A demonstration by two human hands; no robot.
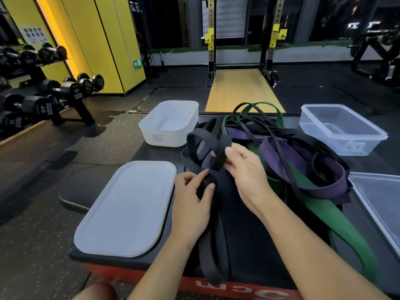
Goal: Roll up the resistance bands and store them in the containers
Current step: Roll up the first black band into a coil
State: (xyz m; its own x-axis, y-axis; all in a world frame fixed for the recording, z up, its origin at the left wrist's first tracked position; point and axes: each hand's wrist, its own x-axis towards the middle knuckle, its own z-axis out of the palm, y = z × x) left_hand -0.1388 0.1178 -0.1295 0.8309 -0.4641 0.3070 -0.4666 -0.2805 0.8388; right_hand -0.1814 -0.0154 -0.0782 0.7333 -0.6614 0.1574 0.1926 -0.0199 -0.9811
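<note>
A wide black resistance band [213, 245] lies down the middle of the black padded box top and hangs over its front edge. My left hand [192, 200] pinches a folded part of it. Just above, my right hand [244, 169] grips loops of the same black band [201, 146]. A tangled pile of purple bands [287, 156], green bands [346, 226] and thin black bands sits to the right. A white opaque container [171, 124] stands open at the back left. A clear container [342, 128] stands open at the back right.
A white lid [127, 208] lies flat at the front left of the box top. A clear lid [381, 198] lies at the right edge. A dumbbell rack [43, 98] stands on the floor to the left. A squat rack [242, 50] rises behind.
</note>
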